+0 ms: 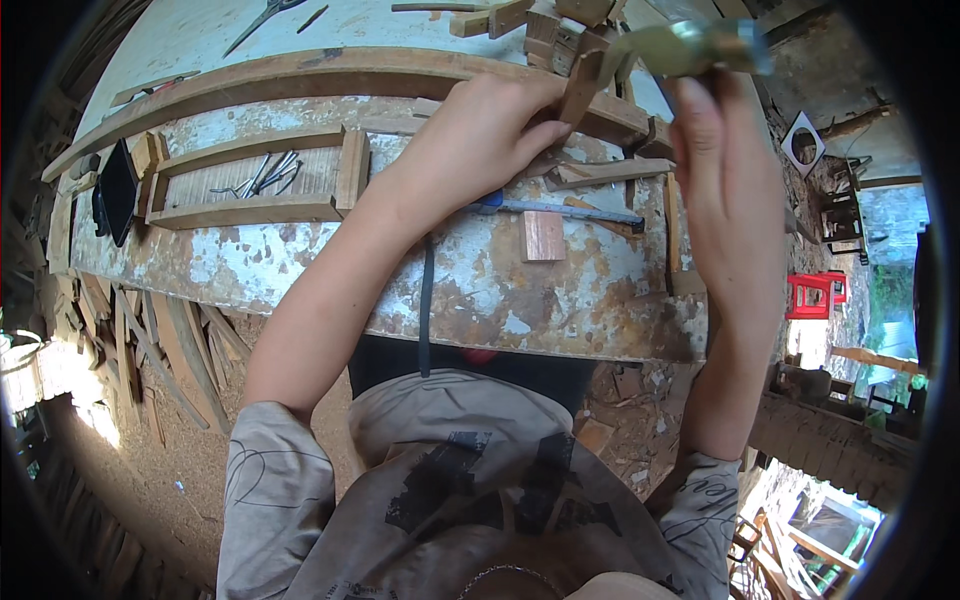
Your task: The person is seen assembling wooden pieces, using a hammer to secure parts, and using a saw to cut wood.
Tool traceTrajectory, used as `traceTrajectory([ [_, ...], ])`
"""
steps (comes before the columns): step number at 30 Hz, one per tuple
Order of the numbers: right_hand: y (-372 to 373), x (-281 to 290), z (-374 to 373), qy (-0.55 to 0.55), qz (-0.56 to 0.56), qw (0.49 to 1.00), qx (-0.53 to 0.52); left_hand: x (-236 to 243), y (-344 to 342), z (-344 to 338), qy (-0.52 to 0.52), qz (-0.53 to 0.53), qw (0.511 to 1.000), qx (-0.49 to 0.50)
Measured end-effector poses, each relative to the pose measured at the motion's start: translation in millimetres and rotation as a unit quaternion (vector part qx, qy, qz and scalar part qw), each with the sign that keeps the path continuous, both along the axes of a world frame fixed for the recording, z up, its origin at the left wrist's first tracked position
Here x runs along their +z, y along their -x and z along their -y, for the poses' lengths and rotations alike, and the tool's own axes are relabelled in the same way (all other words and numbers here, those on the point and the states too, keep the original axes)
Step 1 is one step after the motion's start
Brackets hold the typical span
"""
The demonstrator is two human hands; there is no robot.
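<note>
My left hand grips a narrow brown wooden strip, holding it upright over the worn workbench. My right hand is raised beside it, closed on a blurred brass-and-blue tool whose end meets the top of the strip. A pile of short wooden offcuts lies just behind both hands. Below them on the bench sit a small square wood block and a long blue-handled metal tool.
A shallow wooden tray at the left holds several nails. A dark phone-like slab leans at the bench's left end. A long curved plank runs across. Scissors lie far back. Wood scraps litter the floor; a red stool stands right.
</note>
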State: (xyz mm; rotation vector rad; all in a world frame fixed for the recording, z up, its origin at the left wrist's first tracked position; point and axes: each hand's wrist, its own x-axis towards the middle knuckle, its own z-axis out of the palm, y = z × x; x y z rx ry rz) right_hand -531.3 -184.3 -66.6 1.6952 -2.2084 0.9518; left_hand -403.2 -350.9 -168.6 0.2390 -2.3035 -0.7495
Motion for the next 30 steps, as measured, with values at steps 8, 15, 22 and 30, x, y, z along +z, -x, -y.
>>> traceTrajectory([
  [8, -1, -4, 0, -0.013, 0.049, 0.999, -0.011, 0, -2, 0, 0.0, -0.007, 1.0, 0.007],
  [15, 18, -17, -10, -0.044, -0.094, 0.993, -0.057, -1, 0, -2, -0.045, 0.024, 0.998, 0.041],
  [22, 51, -38, -11, -0.075, -0.125, 0.983, -0.113, -3, -3, 2, -0.041, 0.024, 0.998, 0.043],
  [30, 136, -44, -31, -0.158, -0.168, 0.96, -0.16, 5, 0, -4, -0.043, 0.043, 0.998, 0.031],
])
